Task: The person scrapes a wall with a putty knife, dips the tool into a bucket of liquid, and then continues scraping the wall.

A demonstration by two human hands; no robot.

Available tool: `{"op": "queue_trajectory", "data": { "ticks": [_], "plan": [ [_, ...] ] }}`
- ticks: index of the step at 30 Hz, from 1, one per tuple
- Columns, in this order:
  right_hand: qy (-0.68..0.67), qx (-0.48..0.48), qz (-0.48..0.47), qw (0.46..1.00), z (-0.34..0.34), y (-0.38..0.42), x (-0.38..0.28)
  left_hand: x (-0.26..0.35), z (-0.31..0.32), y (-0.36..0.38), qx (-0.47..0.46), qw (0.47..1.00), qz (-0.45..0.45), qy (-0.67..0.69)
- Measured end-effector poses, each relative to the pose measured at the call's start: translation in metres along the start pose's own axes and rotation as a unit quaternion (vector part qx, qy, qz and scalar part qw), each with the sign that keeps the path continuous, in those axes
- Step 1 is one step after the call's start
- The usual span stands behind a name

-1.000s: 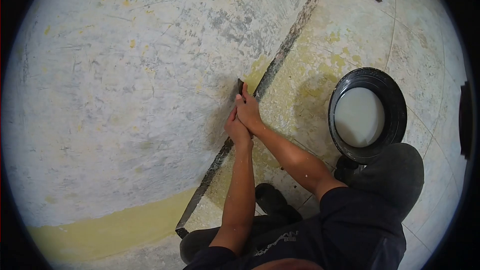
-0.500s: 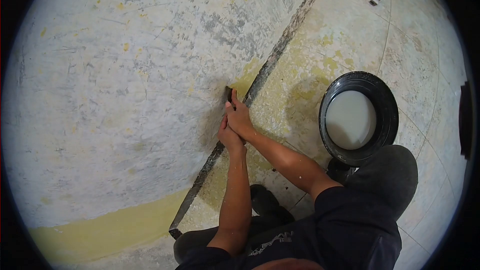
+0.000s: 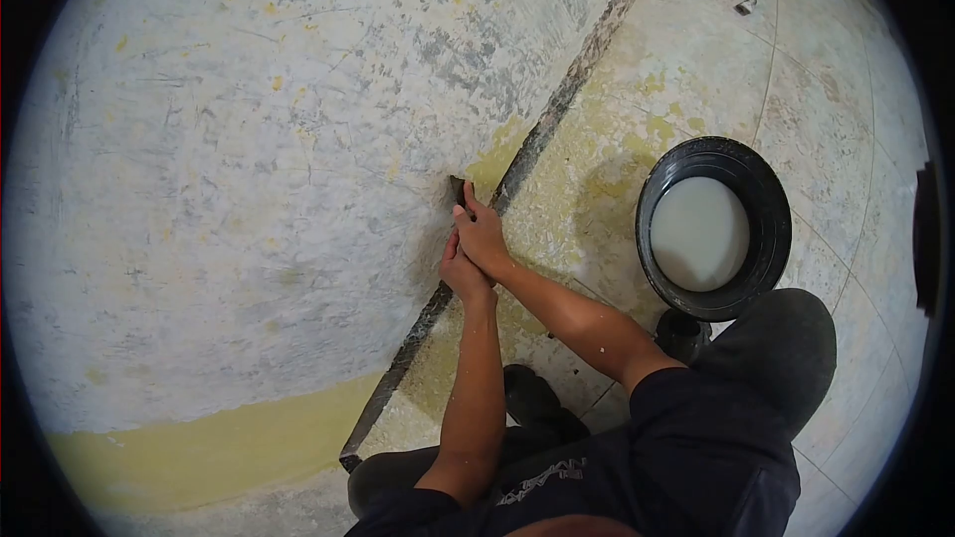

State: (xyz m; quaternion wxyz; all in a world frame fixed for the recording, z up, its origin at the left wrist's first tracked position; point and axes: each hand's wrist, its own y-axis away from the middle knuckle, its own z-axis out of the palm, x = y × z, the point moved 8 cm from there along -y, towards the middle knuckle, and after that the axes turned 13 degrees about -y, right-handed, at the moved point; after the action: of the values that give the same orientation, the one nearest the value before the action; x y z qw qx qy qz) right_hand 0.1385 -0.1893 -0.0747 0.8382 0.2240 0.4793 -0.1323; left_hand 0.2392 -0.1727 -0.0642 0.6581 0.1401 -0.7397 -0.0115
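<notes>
My right hand (image 3: 482, 241) is closed on a dark scraper (image 3: 457, 188), one finger stretched along its blade. The blade's edge meets the patchy wall (image 3: 249, 199) beside a strip of yellow paint. Just below, my left hand (image 3: 464, 274) is closed against the right one, apparently round the lower end of the same scraper. Its handle is hidden by my fingers and palms.
A black bucket (image 3: 781, 229) of cloudy whitish liquid stands on the floor by my knee. A dark skirting strip (image 3: 403, 358) runs diagonally between wall and floor. Yellow paint (image 3: 219, 447) covers the lower wall. A small metal piece (image 3: 745, 6) lies farther off.
Both hands stay together on the scraper at nearly the same spot on the wall. The view has shifted slightly.
</notes>
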Motion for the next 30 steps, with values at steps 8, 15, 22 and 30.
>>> {"op": "queue_trajectory", "data": {
  "ticks": [8,15,22,30],
  "plan": [
    [-0.010,-0.013,0.020,1.000,0.001,-0.004,-0.002,0.008,0.005,0.003,-0.004,0.999,-0.025,-0.022],
    [-0.012,0.021,-0.019,1.000,0.008,-0.004,-0.005,0.026,0.001,-0.002,-0.034,0.994,-0.032,-0.097],
    [-0.093,0.035,0.023,0.995,0.009,0.007,-0.025,0.041,0.004,0.000,-0.065,0.984,-0.054,-0.159],
    [-0.060,0.051,-0.013,0.997,0.002,-0.017,-0.007,0.032,0.016,-0.013,-0.071,0.986,-0.042,-0.144]
  ]
}}
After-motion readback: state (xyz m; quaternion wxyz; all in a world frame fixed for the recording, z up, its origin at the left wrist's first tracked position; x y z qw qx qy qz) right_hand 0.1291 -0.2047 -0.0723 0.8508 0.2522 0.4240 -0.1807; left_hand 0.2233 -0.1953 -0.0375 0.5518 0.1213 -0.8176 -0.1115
